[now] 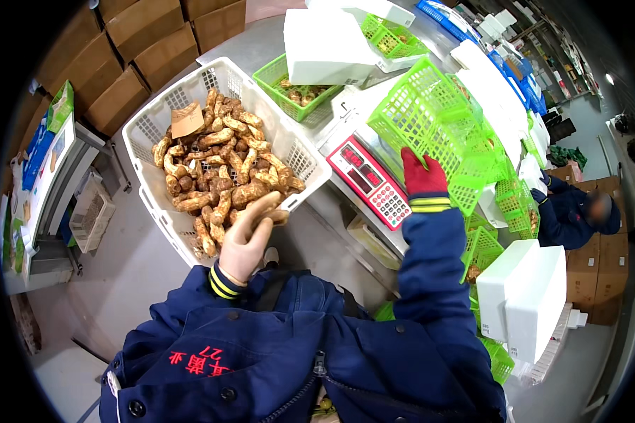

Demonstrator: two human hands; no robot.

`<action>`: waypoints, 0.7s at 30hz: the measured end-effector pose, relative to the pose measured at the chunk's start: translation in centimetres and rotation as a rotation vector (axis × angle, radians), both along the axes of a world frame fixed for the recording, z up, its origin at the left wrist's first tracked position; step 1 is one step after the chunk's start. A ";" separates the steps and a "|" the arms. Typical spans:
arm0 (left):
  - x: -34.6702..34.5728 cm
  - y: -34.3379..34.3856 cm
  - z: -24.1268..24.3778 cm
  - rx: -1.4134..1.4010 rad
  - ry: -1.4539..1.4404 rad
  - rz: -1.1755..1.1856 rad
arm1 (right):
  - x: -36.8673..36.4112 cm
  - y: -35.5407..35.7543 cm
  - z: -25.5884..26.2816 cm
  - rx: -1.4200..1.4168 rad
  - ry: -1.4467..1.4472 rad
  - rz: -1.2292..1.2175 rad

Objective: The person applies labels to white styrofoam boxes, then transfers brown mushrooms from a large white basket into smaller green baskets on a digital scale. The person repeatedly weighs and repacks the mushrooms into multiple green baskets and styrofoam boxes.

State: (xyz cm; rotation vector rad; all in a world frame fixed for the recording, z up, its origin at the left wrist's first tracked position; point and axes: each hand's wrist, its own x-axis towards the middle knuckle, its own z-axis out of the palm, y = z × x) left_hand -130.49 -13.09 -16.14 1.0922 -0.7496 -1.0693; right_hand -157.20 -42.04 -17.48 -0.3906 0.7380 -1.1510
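My left hand (pixel 247 238), in a pale glove with brown-stained fingers, reaches over the near edge of a white plastic crate (pixel 151 174). Its fingers are apart, close to the matsutake-like mushrooms (pixel 217 158) heaped inside; I see nothing held in it. A brown cardboard piece (pixel 187 119) lies on the heap. My right hand (pixel 424 173), in a red glove, grips the near edge of a green plastic basket (pixel 420 113). That basket is tilted over the metal pan of a red digital scale (pixel 369 181), whose display is lit. Whether it touches the pan is hidden.
Behind the scale, a green basket of mushrooms (pixel 298 103) stands partly under a white foam box (pixel 325 45). More foam boxes (pixel 524 296) and green baskets (pixel 481 248) crowd the right side. A co-worker (pixel 574 214) is at the far right. Cardboard boxes (pixel 143 37) are stacked back left.
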 end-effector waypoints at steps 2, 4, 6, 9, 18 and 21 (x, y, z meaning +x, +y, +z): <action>2.2 0.4 0.6 0.080 0.025 0.021 | 3.4 -2.0 -2.2 0.155 -0.189 -0.194; 3.8 0.0 -0.1 0.083 -0.012 -0.027 | 3.8 -4.3 -4.8 0.203 -0.201 -0.304; 4.6 0.0 -0.4 0.110 0.043 -0.005 | 3.7 -5.2 -7.0 0.107 -0.056 -0.247; 5.3 0.2 -1.0 0.126 0.038 0.072 | 3.5 -4.8 -7.9 0.130 0.061 -0.008; 8.0 3.2 -0.5 -0.072 0.860 0.091 | 12.7 4.0 -2.1 0.109 0.146 0.800; 8.4 7.1 1.0 -0.019 0.757 0.189 | 19.0 7.5 1.5 -0.048 0.178 0.828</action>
